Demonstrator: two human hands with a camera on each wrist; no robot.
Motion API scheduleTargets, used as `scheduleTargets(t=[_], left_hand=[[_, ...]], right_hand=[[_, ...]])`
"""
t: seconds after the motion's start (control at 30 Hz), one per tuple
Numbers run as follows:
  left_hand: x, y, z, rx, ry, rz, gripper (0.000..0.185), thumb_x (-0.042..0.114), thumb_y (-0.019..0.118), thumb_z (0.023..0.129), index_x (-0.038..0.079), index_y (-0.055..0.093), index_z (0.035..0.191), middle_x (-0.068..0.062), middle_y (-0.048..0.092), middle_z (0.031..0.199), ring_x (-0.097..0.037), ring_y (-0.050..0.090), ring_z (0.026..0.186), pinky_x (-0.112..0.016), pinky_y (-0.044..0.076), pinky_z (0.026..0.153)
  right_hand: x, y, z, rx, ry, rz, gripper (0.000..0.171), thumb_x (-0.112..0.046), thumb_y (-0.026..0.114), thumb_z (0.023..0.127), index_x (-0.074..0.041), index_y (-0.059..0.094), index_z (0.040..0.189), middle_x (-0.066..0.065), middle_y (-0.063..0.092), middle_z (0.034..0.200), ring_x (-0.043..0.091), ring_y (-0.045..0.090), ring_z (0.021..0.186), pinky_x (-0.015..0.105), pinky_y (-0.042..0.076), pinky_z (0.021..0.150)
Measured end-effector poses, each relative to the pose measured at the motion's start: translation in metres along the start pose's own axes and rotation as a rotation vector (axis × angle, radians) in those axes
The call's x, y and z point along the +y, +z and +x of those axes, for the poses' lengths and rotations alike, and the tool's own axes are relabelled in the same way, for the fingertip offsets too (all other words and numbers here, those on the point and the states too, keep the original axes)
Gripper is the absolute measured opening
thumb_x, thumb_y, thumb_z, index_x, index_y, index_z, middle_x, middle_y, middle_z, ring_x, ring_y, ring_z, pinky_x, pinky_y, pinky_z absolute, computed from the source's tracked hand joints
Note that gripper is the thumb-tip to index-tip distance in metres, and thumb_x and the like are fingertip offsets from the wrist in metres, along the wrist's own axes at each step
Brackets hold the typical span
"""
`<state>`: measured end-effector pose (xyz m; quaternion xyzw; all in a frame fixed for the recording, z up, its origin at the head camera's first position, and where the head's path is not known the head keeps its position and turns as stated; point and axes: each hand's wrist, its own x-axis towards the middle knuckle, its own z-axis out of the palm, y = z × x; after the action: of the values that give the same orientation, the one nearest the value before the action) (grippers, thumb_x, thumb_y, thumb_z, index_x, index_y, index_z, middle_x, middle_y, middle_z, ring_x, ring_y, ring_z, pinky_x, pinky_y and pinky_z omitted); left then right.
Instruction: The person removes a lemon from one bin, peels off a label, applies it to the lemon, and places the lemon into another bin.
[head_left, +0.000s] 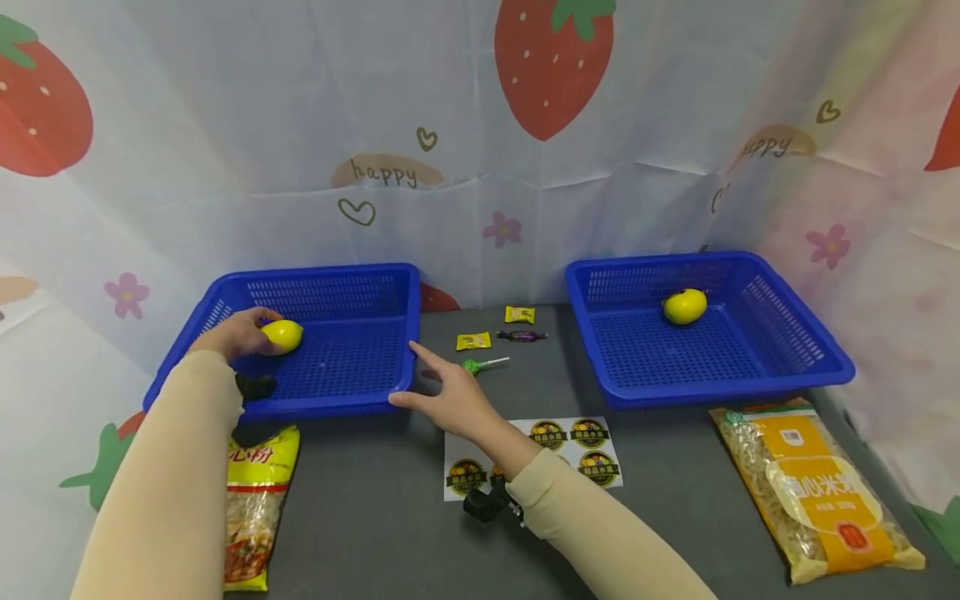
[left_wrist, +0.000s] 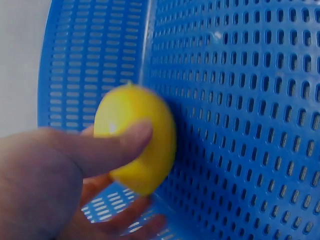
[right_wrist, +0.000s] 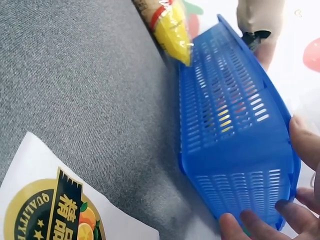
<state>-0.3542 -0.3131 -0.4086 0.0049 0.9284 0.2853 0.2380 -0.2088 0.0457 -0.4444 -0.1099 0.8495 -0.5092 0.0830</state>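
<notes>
My left hand (head_left: pixel 238 333) grips a yellow lemon (head_left: pixel 282 335) inside the left blue basket (head_left: pixel 330 404), near its left wall. In the left wrist view the thumb (left_wrist: pixel 107 147) lies across the lemon (left_wrist: pixel 137 140) and fingers curl beneath it. My right hand (head_left: pixel 450 396) is spread open, its thumb and fingers touching the near right corner of that basket (right_wrist: pixel 235 145); fingertips (right_wrist: pixel 250 225) rest against the wall. A second lemon (head_left: pixel 684 306) lies in the right blue basket (head_left: pixel 720 387).
Small candies (head_left: pixel 474 341) and a green lollipop (head_left: pixel 483 364) lie between the baskets. A sticker sheet (head_left: pixel 577 446) sits under my right wrist. Noodle packs lie at the near left (head_left: pixel 258 500) and near right (head_left: pixel 817 492). A strawberry-print cloth surrounds the grey table.
</notes>
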Motion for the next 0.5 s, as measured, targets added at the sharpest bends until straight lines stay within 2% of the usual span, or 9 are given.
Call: scheduleTargets(t=[0.1, 0.2, 0.33, 0.5], left_hand=[[0.000, -0.002, -0.002, -0.066, -0.007, -0.012, 0.067, 0.024, 0.065, 0.100, -0.001, 0.031, 0.152, -0.037, 0.031, 0.147, -0.054, 0.037, 0.129, -0.068, 0.033, 0.111], [0.006, -0.004, -0.004, -0.103, 0.006, -0.098, 0.066, 0.022, 0.061, 0.102, -0.003, 0.029, 0.154, -0.035, 0.031, 0.148, -0.051, 0.040, 0.132, -0.061, 0.042, 0.108], [0.019, -0.011, -0.008, -0.082, 0.071, -0.211, 0.063, 0.016, 0.057, 0.104, -0.006, 0.027, 0.155, -0.032, 0.035, 0.147, -0.043, 0.047, 0.128, -0.049, 0.049, 0.105], [0.030, -0.023, -0.021, -0.056, 0.134, -0.254, 0.064, 0.020, 0.052, 0.107, -0.004, 0.023, 0.158, -0.030, 0.032, 0.151, -0.037, 0.051, 0.125, -0.037, 0.054, 0.100]], right_hand=[[-0.001, 0.002, 0.000, 0.003, -0.004, -0.008, 0.085, -0.054, 0.075, 0.087, -0.037, 0.032, 0.158, 0.006, 0.046, 0.156, 0.028, 0.053, 0.137, 0.055, 0.048, 0.104], [-0.001, 0.002, 0.000, 0.004, -0.004, -0.014, 0.085, -0.053, 0.075, 0.087, -0.038, 0.031, 0.158, 0.007, 0.046, 0.157, 0.027, 0.054, 0.136, 0.055, 0.048, 0.105], [-0.001, 0.002, 0.000, 0.012, 0.000, -0.008, 0.085, -0.053, 0.075, 0.087, -0.039, 0.030, 0.158, 0.010, 0.046, 0.156, 0.028, 0.053, 0.136, 0.056, 0.047, 0.105], [-0.002, 0.004, 0.001, 0.005, 0.000, -0.025, 0.085, -0.055, 0.073, 0.088, -0.039, 0.029, 0.159, 0.010, 0.045, 0.157, 0.028, 0.053, 0.137, 0.056, 0.047, 0.105]])
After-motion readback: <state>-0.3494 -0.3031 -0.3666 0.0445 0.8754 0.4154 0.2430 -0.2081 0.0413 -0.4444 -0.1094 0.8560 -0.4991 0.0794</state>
